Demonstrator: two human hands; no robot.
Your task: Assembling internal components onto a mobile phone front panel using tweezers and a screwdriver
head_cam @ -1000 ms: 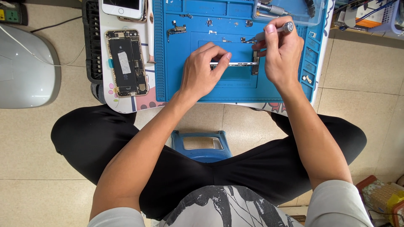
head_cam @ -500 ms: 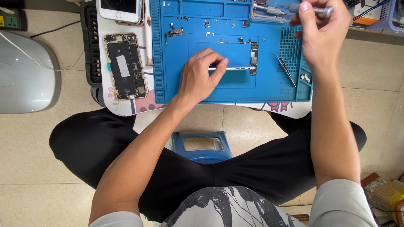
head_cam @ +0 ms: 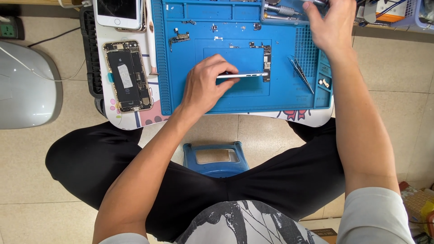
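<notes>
My left hand point(head_cam: 205, 86) rests on the blue repair mat point(head_cam: 235, 101) and pinches a thin silvery phone part point(head_cam: 242, 75), held on its edge. Just beyond that part lies a narrow dark circuit board point(head_cam: 266, 56). My right hand point(head_cam: 332, 25) is up at the mat's far right corner, over the tool tray, fingers closed on the grey end of a screwdriver point(head_cam: 318, 2) at the frame's top edge. Most of that tool is out of view.
Tweezers point(head_cam: 300, 72) lie on the mat's right side; small parts point(head_cam: 178, 38) sit at its far left. An opened phone body point(head_cam: 128, 76) and a white phone point(head_cam: 118, 12) lie left of the mat. A grey domed object point(head_cam: 22, 86) is on the floor, a blue stool point(head_cam: 216, 156) below me.
My right hand lifted the screwdriver away from the circuit board and carried it up and right to the tool tray. My left hand kept hold of the silvery part.
</notes>
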